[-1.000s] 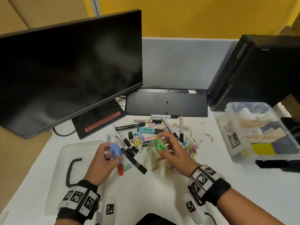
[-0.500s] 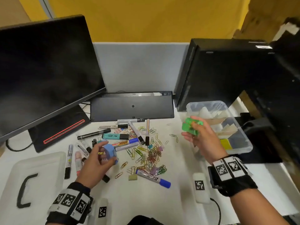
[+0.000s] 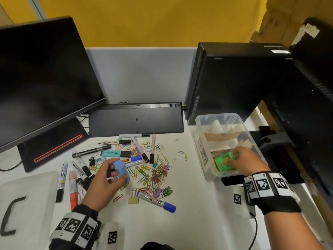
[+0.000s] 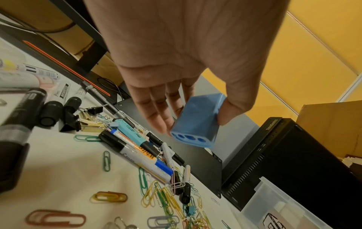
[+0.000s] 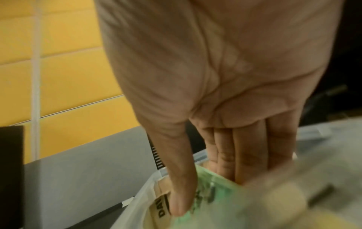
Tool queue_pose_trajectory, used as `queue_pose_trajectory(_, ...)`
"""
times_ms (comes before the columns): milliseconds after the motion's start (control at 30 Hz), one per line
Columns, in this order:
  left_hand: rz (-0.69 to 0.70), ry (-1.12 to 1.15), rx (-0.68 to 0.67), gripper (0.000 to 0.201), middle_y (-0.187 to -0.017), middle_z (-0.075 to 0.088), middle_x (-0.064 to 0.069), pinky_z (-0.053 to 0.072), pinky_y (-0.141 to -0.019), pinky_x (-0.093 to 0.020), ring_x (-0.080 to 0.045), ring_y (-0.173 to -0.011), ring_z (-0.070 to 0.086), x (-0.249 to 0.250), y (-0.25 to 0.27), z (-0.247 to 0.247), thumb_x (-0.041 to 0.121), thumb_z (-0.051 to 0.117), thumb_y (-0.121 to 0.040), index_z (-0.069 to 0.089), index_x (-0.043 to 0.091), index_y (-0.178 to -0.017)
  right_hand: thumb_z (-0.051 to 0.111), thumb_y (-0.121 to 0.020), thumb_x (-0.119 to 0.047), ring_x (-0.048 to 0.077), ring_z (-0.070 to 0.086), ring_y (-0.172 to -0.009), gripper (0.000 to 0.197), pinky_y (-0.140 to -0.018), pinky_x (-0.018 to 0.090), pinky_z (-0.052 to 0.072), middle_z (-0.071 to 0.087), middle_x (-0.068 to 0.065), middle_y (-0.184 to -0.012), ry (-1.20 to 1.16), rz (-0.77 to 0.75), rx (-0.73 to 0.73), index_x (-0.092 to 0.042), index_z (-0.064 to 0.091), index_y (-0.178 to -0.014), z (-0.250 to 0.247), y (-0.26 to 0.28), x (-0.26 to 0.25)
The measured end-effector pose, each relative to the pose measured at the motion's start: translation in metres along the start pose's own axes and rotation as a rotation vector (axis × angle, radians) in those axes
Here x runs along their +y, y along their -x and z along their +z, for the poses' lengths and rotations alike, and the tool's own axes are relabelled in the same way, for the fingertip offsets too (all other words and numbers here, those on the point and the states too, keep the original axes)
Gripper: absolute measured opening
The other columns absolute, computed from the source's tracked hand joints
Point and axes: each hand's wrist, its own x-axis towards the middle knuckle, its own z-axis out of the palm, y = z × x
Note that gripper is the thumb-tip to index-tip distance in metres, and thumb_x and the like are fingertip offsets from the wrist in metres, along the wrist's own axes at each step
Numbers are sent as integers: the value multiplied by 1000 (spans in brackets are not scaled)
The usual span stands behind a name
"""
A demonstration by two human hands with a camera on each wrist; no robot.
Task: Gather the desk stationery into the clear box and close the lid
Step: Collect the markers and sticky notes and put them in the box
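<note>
The clear box stands at the right of the desk with paper pieces inside. My right hand reaches down into it and grips a green translucent block between thumb and fingers. My left hand hovers over the desk's middle and pinches a blue block with three holes. Markers, a teal highlighter, binder clips and many coloured paper clips lie scattered on the white desk. The box's lid with a black handle lies at the lower left.
A monitor leans at the left, an overturned black keyboard lies behind the stationery, and a black computer case stands right behind the box. A white tagged device with a cable lies near my right wrist.
My right hand carried the green block rightward from mid-air and lowered it into the clear box. My left hand kept hold of the blue block and hardly moved.
</note>
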Motion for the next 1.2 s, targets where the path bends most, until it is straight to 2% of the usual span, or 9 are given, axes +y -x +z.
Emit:
queue_pose_trajectory(167,-17,18,0,47,-112,56,3,44,-72,-12,-7,-99,58,3,2,0,9,68,-82,47,26,-120,77,-78,-24,26,61,-93,24,-86,38,47,65,11,-100,-128,84,-4,-12,56,-82,16,-20,2)
queue_pose_trajectory(400,-25,-8,-5,46,-110,55,9,48,-63,-8,-4,-96,58,4,6,-4,10,67,-84,45,26,-121,67,-84,-33,25,62,-95,31,-88,37,49,67,7,-102,90,96,26,-12,66,-106,28,-42,11)
queue_pose_trajectory(600,-25,13,-4,46,-110,55,6,47,-74,-15,-4,-96,58,5,7,-6,5,66,-83,46,21,-122,61,-86,-42,22,60,-87,34,-81,35,49,61,2,-91,234,85,7,-14,61,-106,28,-47,14)
queue_pose_trajectory(700,-19,35,2,46,-109,56,8,50,-89,-28,-5,-97,60,11,8,-7,4,66,-82,46,21,-119,56,-85,-43,22,60,-88,33,-88,40,49,61,0,-92,237,93,-23,-18,61,-107,26,-44,16)
queue_pose_trajectory(767,26,23,5,47,-109,57,15,48,-89,-24,2,-96,61,17,7,-4,4,69,-80,47,28,-115,47,-90,-39,22,58,-85,26,-92,42,46,60,1,-90,273,125,55,-20,61,-101,18,-32,16)
queue_pose_trajectory(900,153,26,-53,52,-109,63,21,47,-84,-9,10,-101,59,47,3,21,8,73,-77,47,34,-112,42,-96,-36,20,58,-77,28,-69,32,44,63,2,-84,177,-46,293,-21,65,-93,-6,4,6)
queue_pose_trajectory(1033,273,115,-166,52,-120,59,18,50,-93,-19,4,-106,60,92,-1,75,8,73,-77,46,27,-118,52,-94,-37,13,65,-88,18,-75,27,49,68,-6,-93,-310,-368,-30,-26,65,-97,-14,23,-9)
queue_pose_trajectory(1133,412,157,-259,50,-127,57,18,46,-100,-27,0,-115,56,118,-4,120,14,72,-80,45,26,-120,46,-91,-40,22,69,-93,36,-87,35,53,70,5,-107,-692,-321,-382,-17,63,-112,-6,28,-14)
queue_pose_trajectory(1200,470,140,-292,50,-129,56,17,42,-103,-27,0,-120,52,127,-6,147,21,72,-81,43,29,-121,49,-89,-34,28,69,-92,39,-83,32,55,70,14,-107,-912,-299,-482,-10,61,-116,-4,30,-7)
